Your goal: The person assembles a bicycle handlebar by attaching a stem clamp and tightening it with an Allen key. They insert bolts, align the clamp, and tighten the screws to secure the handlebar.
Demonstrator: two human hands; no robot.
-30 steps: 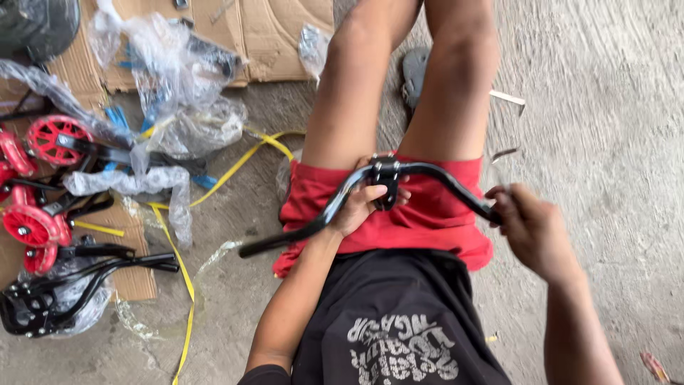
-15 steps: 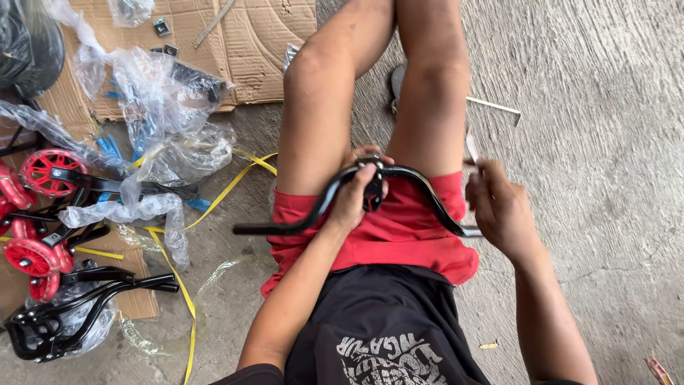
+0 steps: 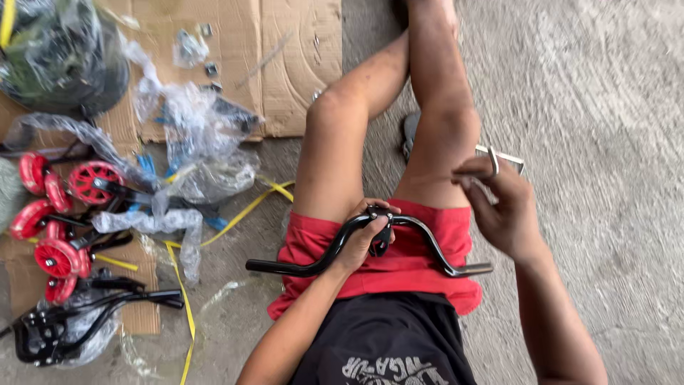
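- The black handlebar point(image 3: 427, 246) lay across the person's lap, over the red shorts point(image 3: 399, 264).
- The left hand point(image 3: 363, 232) was clenched around its centre clamp.
- The right hand point(image 3: 499, 207) pinched a small metal hex key point(image 3: 494, 160).
- The bar looked stiff, smooth steel, probably fairly light; best gripped mid-bar.

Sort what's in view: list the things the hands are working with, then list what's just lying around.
In hand:
- black handlebar, gripped at its middle clamp by the left hand
- small metal key, pinched in the right hand

Lying about:
- red wheels
- clear plastic wrapping
- yellow strap
- flattened cardboard
- black frame part
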